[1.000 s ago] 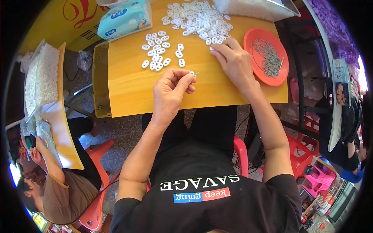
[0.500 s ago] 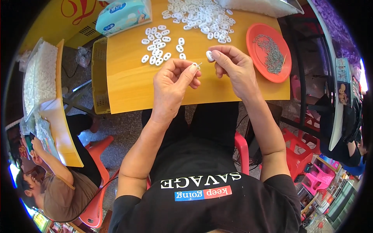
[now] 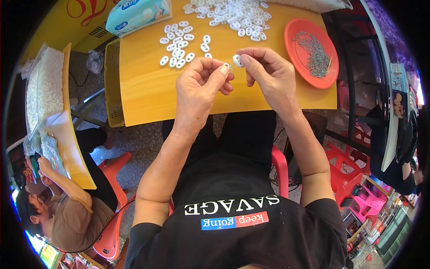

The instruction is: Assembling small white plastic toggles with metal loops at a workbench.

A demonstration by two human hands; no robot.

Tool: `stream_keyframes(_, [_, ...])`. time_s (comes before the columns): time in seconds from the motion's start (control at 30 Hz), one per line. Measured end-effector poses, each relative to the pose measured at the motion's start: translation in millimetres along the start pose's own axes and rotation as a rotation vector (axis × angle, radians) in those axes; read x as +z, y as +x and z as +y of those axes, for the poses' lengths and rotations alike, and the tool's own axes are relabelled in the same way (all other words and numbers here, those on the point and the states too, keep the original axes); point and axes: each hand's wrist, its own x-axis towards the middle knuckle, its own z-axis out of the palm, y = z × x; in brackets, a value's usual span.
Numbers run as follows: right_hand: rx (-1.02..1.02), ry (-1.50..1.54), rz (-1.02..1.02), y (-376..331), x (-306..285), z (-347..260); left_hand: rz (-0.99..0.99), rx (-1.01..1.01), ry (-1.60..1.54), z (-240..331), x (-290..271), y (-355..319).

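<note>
1. A crowded workshop: a yellow table stands over a speckled floor, with red plastic chairs to the right and another person seated at a neighbouring table at lower left.
2. The left hand is pinched narrow, thumb and forefinger closed on a small metal piece that just shows at the fingertips; its exact shape is too small to tell.
3. The right hand is likewise pinched, holding a white oval bead between thumb and forefinger.
4. The two held things are almost touching, the bead just to the right of and slightly above the metal piece, both above the near middle of the table. The hands face each other, fingertips nearly meeting; neither is clearly nearer.
5. Beyond the left hand lies a small group of white oval beads; farther back, a larger heap of them.
6. A red plate with grey metal pieces sits just right of the right hand.
7. A pale blue tissue pack lies at the far left corner.
</note>
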Motion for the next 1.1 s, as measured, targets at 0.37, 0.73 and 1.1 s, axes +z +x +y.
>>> stream_keyframes(0.37, [-0.135,-0.156,0.034,0,3,2,0.001,0.011,0.051,-1,-1,1])
stream_keyframes(0.73, [-0.133,-0.157,0.038,-5,9,2,-0.001,0.029,0.024,-1,2,0])
stream_keyframes(1.1, [-0.182,-0.085,0.078,-9,19,19,0.019,0.034,-0.009,-2,3,1])
